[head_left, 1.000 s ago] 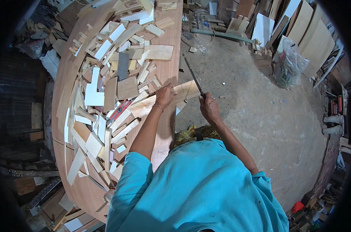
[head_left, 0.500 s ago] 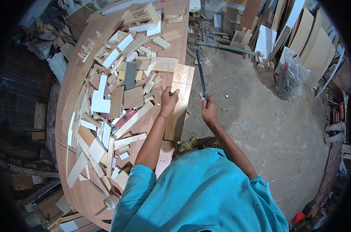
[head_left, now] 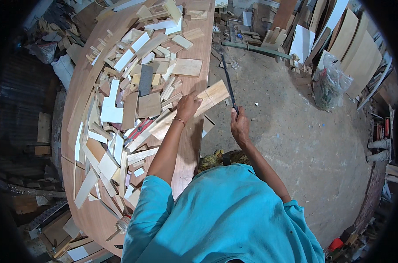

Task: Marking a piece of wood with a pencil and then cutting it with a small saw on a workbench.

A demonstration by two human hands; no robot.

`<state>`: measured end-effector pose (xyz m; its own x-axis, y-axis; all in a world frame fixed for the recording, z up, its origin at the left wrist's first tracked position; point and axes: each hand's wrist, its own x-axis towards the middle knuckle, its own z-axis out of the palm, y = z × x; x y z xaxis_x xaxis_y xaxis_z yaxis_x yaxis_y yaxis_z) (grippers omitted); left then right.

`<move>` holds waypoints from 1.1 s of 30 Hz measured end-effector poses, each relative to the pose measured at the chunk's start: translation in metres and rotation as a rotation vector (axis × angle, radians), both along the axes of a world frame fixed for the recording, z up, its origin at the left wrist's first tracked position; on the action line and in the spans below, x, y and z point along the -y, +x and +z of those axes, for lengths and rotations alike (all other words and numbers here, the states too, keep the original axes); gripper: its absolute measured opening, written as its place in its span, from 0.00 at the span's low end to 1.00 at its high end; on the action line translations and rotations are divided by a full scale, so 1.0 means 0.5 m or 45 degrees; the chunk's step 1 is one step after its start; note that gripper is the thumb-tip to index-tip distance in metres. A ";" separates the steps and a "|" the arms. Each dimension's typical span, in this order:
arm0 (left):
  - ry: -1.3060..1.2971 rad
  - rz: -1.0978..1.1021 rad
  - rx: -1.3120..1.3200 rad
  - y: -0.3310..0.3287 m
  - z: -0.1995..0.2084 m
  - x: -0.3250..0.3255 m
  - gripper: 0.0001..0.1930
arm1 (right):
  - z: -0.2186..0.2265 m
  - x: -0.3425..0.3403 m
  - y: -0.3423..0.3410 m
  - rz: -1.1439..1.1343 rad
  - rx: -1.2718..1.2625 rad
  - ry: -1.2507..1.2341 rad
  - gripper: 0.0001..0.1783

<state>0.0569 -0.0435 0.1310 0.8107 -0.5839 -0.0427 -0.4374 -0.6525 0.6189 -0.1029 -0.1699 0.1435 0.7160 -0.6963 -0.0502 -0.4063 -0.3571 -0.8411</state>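
Pale, flat, rectangular wooden board with a thin line marked across it slants over the long edge of a brown, wood-grained table in the head view, its far end jutting out above the grey concrete floor. Closed around its left long side, the left hand presses it between thumb and fingers; how the fingertips sit underneath is hidden. Curled tightly around the handle of a long, narrow, dark-bladed hand tool, the fingers of the right hand are wrapped together. The blade points away from the person, just beside the board's jutting end; whether the two touch, I cannot tell. Left of the board, mixed pale and white wooden offcuts cover the table, with a slim red tool and a dark grey rectangular block among them.
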 end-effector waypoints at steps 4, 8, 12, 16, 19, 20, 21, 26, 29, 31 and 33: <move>0.161 -0.140 -0.049 0.003 -0.004 0.006 0.13 | -0.017 0.004 -0.009 0.140 -0.179 -0.186 0.12; 0.270 -0.203 -0.044 -0.003 -0.065 0.005 0.11 | -0.031 -0.015 -0.028 0.278 -0.176 -0.272 0.11; 0.368 -0.166 0.069 -0.048 -0.103 0.027 0.13 | -0.071 -0.016 -0.042 0.268 -0.194 -0.265 0.10; 0.116 -0.079 0.539 -0.073 -0.158 0.022 0.17 | -0.049 -0.034 -0.045 0.230 -0.337 -0.237 0.10; 0.120 -0.071 0.601 -0.072 -0.178 0.027 0.15 | -0.030 -0.043 -0.053 0.242 -0.471 -0.250 0.10; 0.117 -0.075 0.594 -0.069 -0.179 0.031 0.15 | -0.024 -0.043 -0.053 0.238 -0.479 -0.251 0.10; 0.138 -0.115 0.568 -0.064 -0.180 0.034 0.15 | -0.018 -0.043 -0.053 0.258 -0.503 -0.278 0.10; 0.106 -0.224 0.619 -0.042 -0.197 0.041 0.14 | -0.032 -0.047 -0.046 0.340 -0.553 -0.321 0.10; 0.100 -0.215 0.585 -0.043 -0.194 0.045 0.13 | -0.043 -0.049 -0.042 0.359 -0.559 -0.321 0.11; 0.060 -0.197 0.554 -0.042 -0.193 0.046 0.11 | -0.041 -0.050 -0.039 0.391 -0.540 -0.396 0.12; 0.056 -0.187 0.539 -0.038 -0.196 0.046 0.11 | -0.032 -0.051 -0.032 0.404 -0.541 -0.390 0.13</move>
